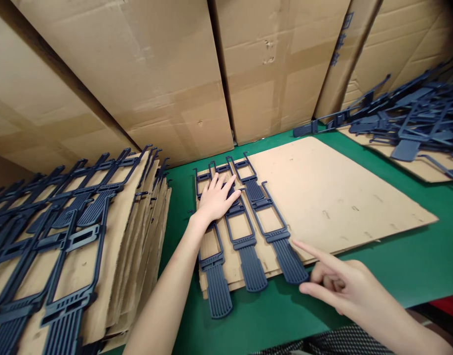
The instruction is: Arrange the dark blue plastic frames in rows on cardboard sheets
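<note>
My left hand lies flat with its fingers spread over dark blue plastic frame pieces, covering part of them. These pieces sit in rows on a cardboard sheet, each with an open rectangular frame and a ribbed paddle end. One frame piece runs out from under my left fingers toward the front edge. My right hand is beside the rightmost front frame piece. Its index finger and thumb are apart near the ribbed end, the other fingers curled; whether it touches the piece I cannot tell.
At the left stands a tall stack of cardboard sheets layered with similar frames. A loose pile of dark blue pieces lies at the back right on cardboard. Large cardboard boxes wall off the back of the green table.
</note>
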Available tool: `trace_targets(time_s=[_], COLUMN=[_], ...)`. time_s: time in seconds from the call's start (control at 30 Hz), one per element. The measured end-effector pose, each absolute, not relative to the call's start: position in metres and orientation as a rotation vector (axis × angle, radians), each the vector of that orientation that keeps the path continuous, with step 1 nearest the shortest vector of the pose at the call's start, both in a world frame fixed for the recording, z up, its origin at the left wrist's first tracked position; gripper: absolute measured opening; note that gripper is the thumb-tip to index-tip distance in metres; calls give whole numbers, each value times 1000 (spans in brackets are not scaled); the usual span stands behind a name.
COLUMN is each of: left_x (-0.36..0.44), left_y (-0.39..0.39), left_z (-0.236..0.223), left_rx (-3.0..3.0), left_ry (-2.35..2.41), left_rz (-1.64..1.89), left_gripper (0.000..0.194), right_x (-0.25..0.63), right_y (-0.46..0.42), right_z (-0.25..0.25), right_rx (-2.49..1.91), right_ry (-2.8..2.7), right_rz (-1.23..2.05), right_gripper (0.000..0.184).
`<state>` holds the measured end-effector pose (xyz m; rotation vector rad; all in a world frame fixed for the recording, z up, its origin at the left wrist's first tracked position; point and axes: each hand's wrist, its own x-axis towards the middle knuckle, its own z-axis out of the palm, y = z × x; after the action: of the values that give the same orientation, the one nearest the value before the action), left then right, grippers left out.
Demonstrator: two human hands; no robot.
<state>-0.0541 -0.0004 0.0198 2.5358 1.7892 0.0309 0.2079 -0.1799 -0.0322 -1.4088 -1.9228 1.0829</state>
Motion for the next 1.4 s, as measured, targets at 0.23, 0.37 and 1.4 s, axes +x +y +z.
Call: trace_targets(time_s=[0.23, 0.37, 1.4], left_x=[-55, -55, -55], left_y=[0, 0, -3], left_z=[20, 20, 21], left_rx=[2548, 2544, 2536], left_ry=[1784, 1778, 1783], left_rz=[31, 31, 54], left_gripper=[61, 62, 62], right_x=[207, 207, 216], right_y=[-184, -178, -147], right_z=[-31, -18, -6], right_rx=[-1192, -1089, -869], right_ry=[-2161, -2263, -2494], right_rz=[279, 112, 109], right_gripper=[49, 42, 36])
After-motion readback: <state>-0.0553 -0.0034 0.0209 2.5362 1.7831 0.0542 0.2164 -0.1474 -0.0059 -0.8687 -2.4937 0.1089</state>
